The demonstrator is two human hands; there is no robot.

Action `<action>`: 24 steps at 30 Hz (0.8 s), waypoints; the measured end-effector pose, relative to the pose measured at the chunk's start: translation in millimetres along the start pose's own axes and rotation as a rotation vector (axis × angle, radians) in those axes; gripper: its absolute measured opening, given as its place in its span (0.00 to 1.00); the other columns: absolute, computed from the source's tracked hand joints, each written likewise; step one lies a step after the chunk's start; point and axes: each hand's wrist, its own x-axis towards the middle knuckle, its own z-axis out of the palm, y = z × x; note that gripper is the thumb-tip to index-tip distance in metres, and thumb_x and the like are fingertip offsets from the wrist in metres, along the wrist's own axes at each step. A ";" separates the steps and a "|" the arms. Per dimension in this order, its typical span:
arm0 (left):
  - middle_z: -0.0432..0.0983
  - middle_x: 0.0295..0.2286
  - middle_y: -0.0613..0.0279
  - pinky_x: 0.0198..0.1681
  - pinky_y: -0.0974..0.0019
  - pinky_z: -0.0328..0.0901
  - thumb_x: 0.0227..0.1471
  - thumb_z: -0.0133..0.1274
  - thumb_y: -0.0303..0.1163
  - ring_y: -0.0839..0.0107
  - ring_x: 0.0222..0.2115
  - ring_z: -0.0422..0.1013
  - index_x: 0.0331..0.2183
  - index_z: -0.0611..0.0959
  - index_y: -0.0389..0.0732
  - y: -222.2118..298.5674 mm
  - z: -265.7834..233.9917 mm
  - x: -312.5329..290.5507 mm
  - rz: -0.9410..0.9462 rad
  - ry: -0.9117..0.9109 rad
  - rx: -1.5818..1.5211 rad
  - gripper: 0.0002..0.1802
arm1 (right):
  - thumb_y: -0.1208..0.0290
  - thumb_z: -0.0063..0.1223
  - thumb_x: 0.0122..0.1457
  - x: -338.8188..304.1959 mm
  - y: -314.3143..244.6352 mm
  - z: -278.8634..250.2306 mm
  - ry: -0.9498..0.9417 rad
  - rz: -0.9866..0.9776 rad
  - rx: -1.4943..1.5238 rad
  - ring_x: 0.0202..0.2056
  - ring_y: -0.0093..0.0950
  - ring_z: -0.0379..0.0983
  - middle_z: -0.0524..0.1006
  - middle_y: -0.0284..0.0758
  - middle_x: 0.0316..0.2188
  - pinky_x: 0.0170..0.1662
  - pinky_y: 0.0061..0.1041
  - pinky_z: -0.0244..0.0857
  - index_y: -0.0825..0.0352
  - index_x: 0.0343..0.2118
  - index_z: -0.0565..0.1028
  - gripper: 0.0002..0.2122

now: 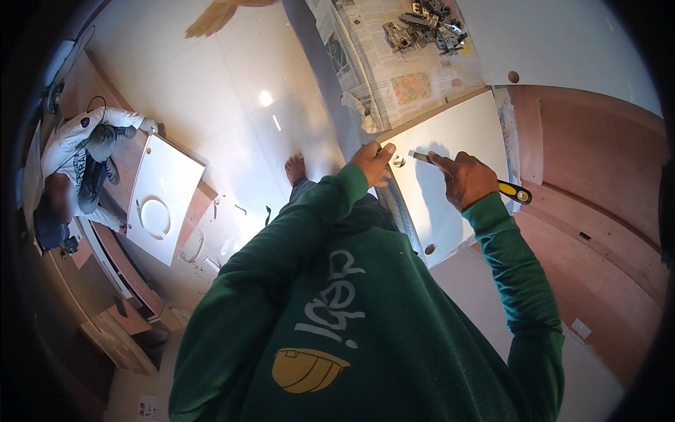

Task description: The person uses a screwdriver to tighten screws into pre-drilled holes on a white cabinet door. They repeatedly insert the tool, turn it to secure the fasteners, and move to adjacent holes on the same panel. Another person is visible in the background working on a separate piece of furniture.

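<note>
A white panel (pixel 450 190) lies in front of me, with a round hole (pixel 399 161) near its left edge and another round hole (pixel 430 249) at its near corner. My left hand (pixel 373 163) is closed on the panel's left edge, right beside the first hole. In my right hand (pixel 463 179) is a chisel with a yellow and black handle (pixel 515 191). Its flat metal blade (pixel 422 157) points left toward the hole and stays a little to the right of it. My fingers lie along the blade, and they hide the middle of the tool.
Metal cabinet hinges (pixel 425 29) lie heaped on newspaper (pixel 411 74) beyond the panel. Another white board (pixel 562 46) is at the far right, above brown panels (pixel 598 141). Leftward, a co-worker (pixel 84 162) crouches by a white board (pixel 169 183) bearing a ring-shaped strip. A broom (pixel 214 17) lies far off.
</note>
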 end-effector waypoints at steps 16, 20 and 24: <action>0.74 0.39 0.52 0.45 0.49 0.80 0.68 0.49 0.54 0.63 0.40 0.77 0.48 0.74 0.32 -12.1 5.6 7.5 0.101 0.091 0.006 0.30 | 0.61 0.49 0.69 11.9 -1.3 10.5 -0.092 -0.088 -0.012 0.31 0.40 0.82 0.80 0.40 0.31 0.35 0.41 0.76 0.41 0.51 0.83 0.13; 0.74 0.38 0.53 0.43 0.51 0.80 0.68 0.49 0.54 0.63 0.39 0.77 0.47 0.74 0.31 -9.4 7.4 3.7 0.098 0.090 0.024 0.30 | 0.61 0.50 0.69 13.0 -1.4 14.8 -0.122 -0.078 -0.012 0.30 0.40 0.82 0.80 0.40 0.31 0.35 0.40 0.77 0.41 0.51 0.83 0.13; 0.74 0.38 0.52 0.43 0.52 0.80 0.68 0.49 0.52 0.63 0.38 0.78 0.47 0.74 0.31 -8.7 5.6 0.2 0.108 0.107 0.064 0.29 | 0.63 0.51 0.67 12.9 -7.5 13.6 -0.087 -0.099 -0.081 0.30 0.40 0.82 0.80 0.40 0.31 0.34 0.39 0.77 0.42 0.50 0.83 0.13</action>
